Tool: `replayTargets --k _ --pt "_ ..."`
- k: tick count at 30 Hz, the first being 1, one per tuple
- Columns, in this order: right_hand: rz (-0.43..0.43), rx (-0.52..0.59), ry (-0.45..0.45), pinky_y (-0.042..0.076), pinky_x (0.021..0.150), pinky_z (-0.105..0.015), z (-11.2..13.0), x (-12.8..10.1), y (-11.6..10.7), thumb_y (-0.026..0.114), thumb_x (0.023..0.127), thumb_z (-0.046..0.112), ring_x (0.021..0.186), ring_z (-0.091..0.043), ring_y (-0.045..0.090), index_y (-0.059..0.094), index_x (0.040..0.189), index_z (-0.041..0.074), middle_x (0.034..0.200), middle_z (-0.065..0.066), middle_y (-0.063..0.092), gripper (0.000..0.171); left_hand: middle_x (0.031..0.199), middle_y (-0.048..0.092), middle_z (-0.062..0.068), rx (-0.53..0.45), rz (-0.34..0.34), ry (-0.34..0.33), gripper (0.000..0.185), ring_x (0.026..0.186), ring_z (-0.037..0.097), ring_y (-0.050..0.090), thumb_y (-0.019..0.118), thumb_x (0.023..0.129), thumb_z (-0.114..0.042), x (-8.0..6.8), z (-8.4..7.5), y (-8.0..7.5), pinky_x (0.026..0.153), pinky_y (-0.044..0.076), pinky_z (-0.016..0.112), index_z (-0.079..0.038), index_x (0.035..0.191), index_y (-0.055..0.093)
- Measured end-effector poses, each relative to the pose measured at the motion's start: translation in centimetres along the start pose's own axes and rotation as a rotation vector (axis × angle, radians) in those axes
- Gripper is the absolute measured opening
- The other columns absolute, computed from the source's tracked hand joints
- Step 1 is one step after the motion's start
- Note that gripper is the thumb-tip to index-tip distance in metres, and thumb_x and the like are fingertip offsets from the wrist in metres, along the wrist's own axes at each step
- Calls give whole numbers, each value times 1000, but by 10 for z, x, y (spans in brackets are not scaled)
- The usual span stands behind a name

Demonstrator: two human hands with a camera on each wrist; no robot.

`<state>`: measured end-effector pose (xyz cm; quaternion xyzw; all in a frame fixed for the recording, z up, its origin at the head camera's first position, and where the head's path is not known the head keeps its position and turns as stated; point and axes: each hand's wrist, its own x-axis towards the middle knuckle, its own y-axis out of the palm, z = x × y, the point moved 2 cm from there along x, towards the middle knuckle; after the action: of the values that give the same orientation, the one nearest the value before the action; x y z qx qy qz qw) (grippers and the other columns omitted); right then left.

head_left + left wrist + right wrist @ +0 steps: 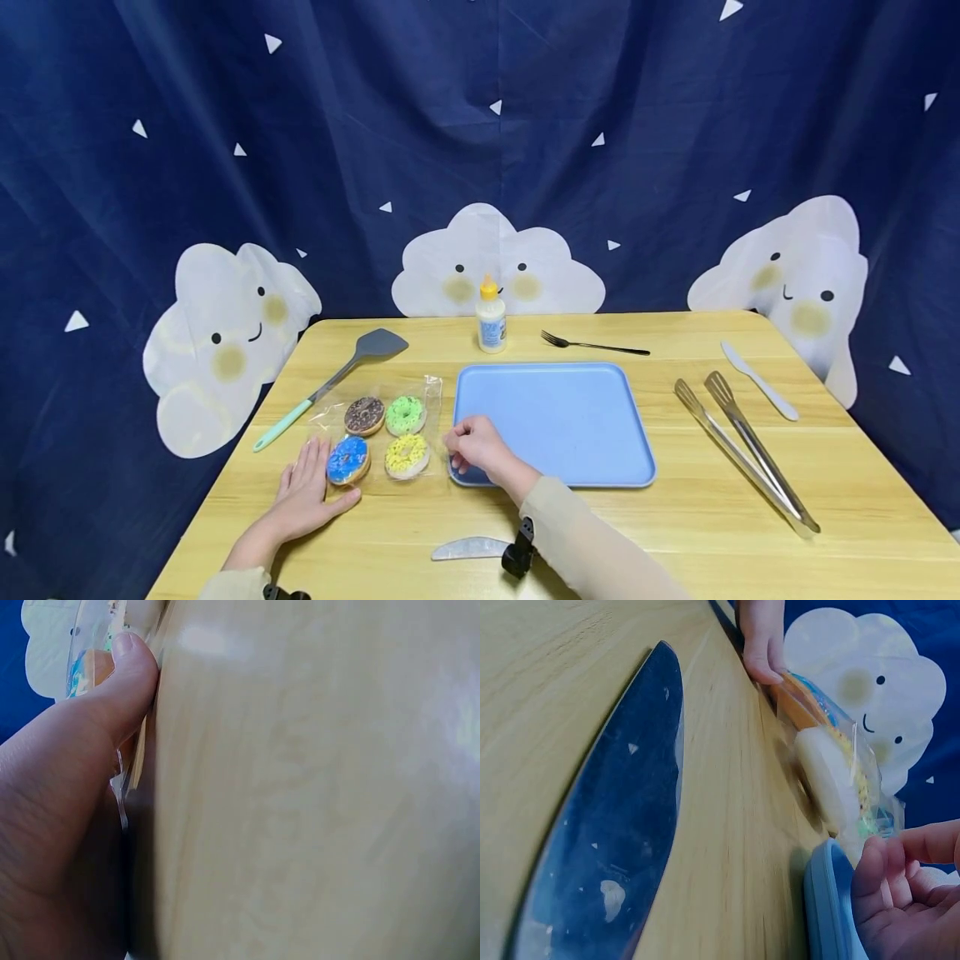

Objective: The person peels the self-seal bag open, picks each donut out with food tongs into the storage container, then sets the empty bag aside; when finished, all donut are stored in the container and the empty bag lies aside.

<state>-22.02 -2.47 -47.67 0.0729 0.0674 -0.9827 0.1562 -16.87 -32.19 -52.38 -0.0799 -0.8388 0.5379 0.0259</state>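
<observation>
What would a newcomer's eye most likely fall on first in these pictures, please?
Probably the four round, brightly iced donuts in a clear plastic bag on the light wooden table, with the left hand at the bag's left edge and the right hand at its right. Next might come the light-blue rectangular tray just right of the bag, then the smiling white clouds on the dark-blue fabric curtain behind the table.

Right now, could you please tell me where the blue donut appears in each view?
Head: blue donut, left of centre, lower half.
Left wrist: upper left, only partly visible.
Right wrist: above and right of centre.
Shared landmark: the left hand, beside it in every view.
</observation>
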Motion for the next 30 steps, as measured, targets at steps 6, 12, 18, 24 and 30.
replayTargets --k 6,12,18,24,30 --pt "-5 61 23 49 45 -26 -5 -3 -5 53 83 -4 48 -14 52 62 76 -11 87 -18 65 12 147 -11 31 -11 2 -3 109 135 44 -11 56 82 -62 -4 -4 -6 101 -12 62 7 145 -1" --pt "14 102 71 49 46 -24 -7 -5 -8 53 84 -4 50 -14 53 62 80 -12 81 -16 64 13 148 -8 32 -2 -5 -14 109 135 46 -7 58 81 -61 -5 -11 -13 100 -7 65 8 144 3" --pt "39 114 96 49 49 -24 -10 -4 -8 57 87 0 53 -14 54 63 85 -10 70 -13 60 12 147 -7 33 -38 -27 5 108 135 45 -9 61 80 -57 -6 -9 -12 100 -10 64 9 144 3" --pt "30 104 56 45 49 -25 -3 8 -5 62 85 6 57 -16 55 62 92 -4 78 -11 60 12 148 -12 29 7 7 -20 112 136 42 -11 54 80 -66 -2 -3 -7 101 -10 63 6 145 -1" --pt "13 10 23 41 45 -24 10 21 6 67 84 9 53 -15 48 60 91 -1 75 -8 56 14 149 -13 27 6 18 -19 113 136 41 -11 55 79 -67 1 1 0 101 -10 62 5 146 -2"
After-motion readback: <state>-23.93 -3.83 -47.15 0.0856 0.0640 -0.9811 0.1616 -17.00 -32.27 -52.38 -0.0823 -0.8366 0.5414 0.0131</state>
